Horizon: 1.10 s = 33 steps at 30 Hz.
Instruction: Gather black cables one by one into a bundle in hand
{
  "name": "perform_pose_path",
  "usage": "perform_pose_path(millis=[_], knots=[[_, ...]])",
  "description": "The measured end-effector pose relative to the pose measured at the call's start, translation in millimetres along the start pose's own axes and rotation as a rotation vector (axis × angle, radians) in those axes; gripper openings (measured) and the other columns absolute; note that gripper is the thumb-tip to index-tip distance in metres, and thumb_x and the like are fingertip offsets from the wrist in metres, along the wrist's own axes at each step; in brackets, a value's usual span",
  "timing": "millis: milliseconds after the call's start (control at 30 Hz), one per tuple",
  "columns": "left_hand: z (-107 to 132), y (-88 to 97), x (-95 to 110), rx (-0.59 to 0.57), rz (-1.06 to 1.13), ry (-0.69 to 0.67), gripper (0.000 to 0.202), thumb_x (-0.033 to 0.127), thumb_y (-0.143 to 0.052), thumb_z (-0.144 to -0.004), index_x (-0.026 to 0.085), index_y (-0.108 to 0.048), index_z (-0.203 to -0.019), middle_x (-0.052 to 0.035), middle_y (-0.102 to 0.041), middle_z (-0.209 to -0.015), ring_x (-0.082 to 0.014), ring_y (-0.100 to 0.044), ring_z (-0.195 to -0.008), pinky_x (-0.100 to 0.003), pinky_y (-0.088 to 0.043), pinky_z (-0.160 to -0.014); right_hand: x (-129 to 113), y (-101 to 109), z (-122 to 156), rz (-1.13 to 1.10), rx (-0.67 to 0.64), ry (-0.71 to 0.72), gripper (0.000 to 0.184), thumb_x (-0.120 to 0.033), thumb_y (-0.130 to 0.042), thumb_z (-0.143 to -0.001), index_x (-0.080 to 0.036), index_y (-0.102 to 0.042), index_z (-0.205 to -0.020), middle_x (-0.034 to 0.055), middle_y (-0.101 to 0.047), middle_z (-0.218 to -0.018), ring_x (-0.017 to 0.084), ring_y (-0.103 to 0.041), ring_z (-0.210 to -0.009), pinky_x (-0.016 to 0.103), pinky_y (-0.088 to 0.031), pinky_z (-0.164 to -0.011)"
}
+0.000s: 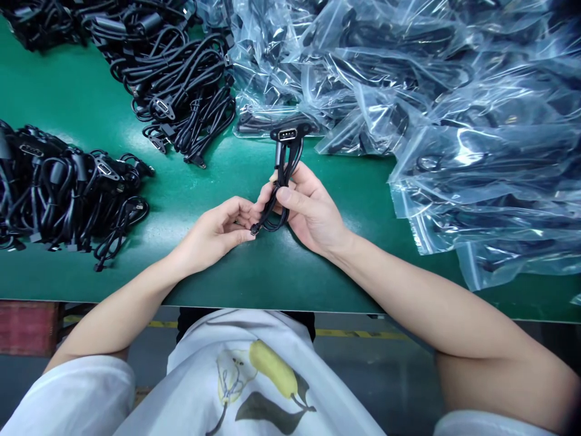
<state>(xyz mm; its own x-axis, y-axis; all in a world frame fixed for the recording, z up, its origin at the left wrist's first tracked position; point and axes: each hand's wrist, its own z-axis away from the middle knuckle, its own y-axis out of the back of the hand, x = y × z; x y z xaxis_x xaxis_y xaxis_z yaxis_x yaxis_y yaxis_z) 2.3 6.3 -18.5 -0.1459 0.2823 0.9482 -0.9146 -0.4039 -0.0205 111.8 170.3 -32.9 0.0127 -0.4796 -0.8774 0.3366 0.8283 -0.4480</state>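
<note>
A coiled black USB cable (282, 175) is held up over the green table in front of me. Its flanged USB socket (287, 134) points upward at the top of the bundle. My right hand (313, 209) is closed round the middle of the coil, thumb in front. At the lower end, my left hand (227, 227) pinches the cable's small plug (255, 229) between thumb and fingers. The fingertips of both hands nearly meet beside the coil.
Loose bundled black cables (59, 188) lie in a heap at the left, with another pile (177, 85) behind. Clear zip bags (490, 163) holding black cables cover the right and back right. The green table's (272, 290) front edge runs close to my body.
</note>
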Motion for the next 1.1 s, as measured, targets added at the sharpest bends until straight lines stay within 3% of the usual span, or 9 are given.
perform_pose_path(millis=[167,333,400,500,567,600,700,767,1100], knots=[[2,0.2,6,-0.035,-0.155,-0.026,0.016,0.016,-0.070,-0.082,0.018,-0.061,-0.095,0.0003,-0.064,-0.090,-0.0112,-0.061,-0.081,-0.025,-0.051,-0.077,-4,0,-4,-0.165,0.035,-0.061,0.039,-0.040,-0.084,-0.072,-0.023,-0.053,-0.090,-0.0064,-0.062,-0.078,0.009,-0.064,-0.069,0.026,-0.059,-0.075],[4,2.3,15,-0.095,-0.378,-0.160,0.009,0.016,-0.060,-0.089,0.017,-0.063,-0.097,-0.0020,-0.069,-0.090,-0.0130,-0.065,-0.082,-0.027,-0.052,-0.077,-14,0,-6,-0.206,0.007,-0.203,0.047,-0.034,-0.091,-0.066,-0.020,-0.046,-0.069,-0.0141,-0.033,-0.049,0.002,-0.026,-0.039,0.015,-0.040,-0.043],[14,13.4,18,0.083,-0.530,-0.298,0.011,0.018,-0.058,-0.092,0.018,-0.064,-0.101,-0.0040,-0.070,-0.095,-0.0143,-0.066,-0.085,-0.028,-0.052,-0.079,-16,1,-5,-0.189,-0.016,-0.195,0.045,-0.040,-0.088,-0.071,-0.020,-0.049,-0.066,-0.0131,-0.031,-0.047,0.002,-0.025,-0.037,0.016,-0.037,-0.038],[47,45.6,19,0.648,-0.892,-0.474,0.021,0.025,-0.058,-0.095,0.018,-0.063,-0.115,-0.0096,-0.069,-0.109,-0.0201,-0.064,-0.100,-0.036,-0.050,-0.093,-14,2,-6,-0.161,-0.028,-0.152,0.040,-0.051,-0.086,-0.070,-0.019,-0.062,-0.071,-0.0075,-0.048,-0.055,0.005,-0.046,-0.045,0.022,-0.053,-0.051],[75,72.4,17,1.027,-1.140,-0.431,0.035,0.031,-0.063,-0.094,0.016,-0.059,-0.125,-0.0155,-0.066,-0.121,-0.0277,-0.059,-0.115,-0.044,-0.044,-0.104,-12,2,-7,-0.150,-0.010,-0.135,0.038,-0.050,-0.088,-0.066,-0.019,-0.069,-0.077,-0.0042,-0.057,-0.066,0.008,-0.055,-0.055,0.026,-0.059,-0.062],[88,85.0,16,1.115,-1.245,-0.334,0.043,0.032,-0.066,-0.092,0.014,-0.057,-0.129,-0.0191,-0.063,-0.128,-0.0321,-0.055,-0.121,-0.048,-0.041,-0.107,-11,1,-8,-0.143,-0.004,-0.130,0.035,-0.046,-0.089,-0.064,-0.020,-0.070,-0.077,-0.0043,-0.057,-0.067,0.007,-0.054,-0.055,0.026,-0.059,-0.062],[111,110.9,13,1.131,-1.425,-0.032,0.043,0.030,-0.067,-0.089,0.011,-0.060,-0.128,-0.0219,-0.061,-0.127,-0.0385,-0.052,-0.122,-0.052,-0.040,-0.105,-9,0,-7,-0.096,-0.033,-0.123,0.021,-0.032,-0.087,-0.067,-0.021,-0.072,-0.076,-0.0092,-0.044,-0.050,0.004,-0.037,-0.041,0.023,-0.053,-0.053],[113,116.8,13,1.103,-1.446,0.042,0.038,0.027,-0.065,-0.090,0.012,-0.062,-0.126,-0.0203,-0.062,-0.123,-0.0379,-0.054,-0.119,-0.052,-0.041,-0.103,-9,1,-4,-0.056,-0.072,-0.118,0.015,-0.030,-0.082,-0.071,-0.022,-0.073,-0.080,-0.0118,-0.036,-0.043,0.004,-0.028,-0.035,0.024,-0.052,-0.050],[132,118.2,23,1.090,-1.358,-0.209,0.029,0.028,-0.049,-0.099,0.016,-0.069,-0.117,-0.0132,-0.070,-0.112,-0.0256,-0.064,-0.103,-0.040,-0.050,-0.095,-8,7,-9,-0.097,-0.103,-0.144,0.014,-0.031,-0.074,-0.071,-0.021,-0.074,-0.081,-0.0043,-0.051,-0.062,0.010,-0.052,-0.054,0.036,-0.061,-0.078]])
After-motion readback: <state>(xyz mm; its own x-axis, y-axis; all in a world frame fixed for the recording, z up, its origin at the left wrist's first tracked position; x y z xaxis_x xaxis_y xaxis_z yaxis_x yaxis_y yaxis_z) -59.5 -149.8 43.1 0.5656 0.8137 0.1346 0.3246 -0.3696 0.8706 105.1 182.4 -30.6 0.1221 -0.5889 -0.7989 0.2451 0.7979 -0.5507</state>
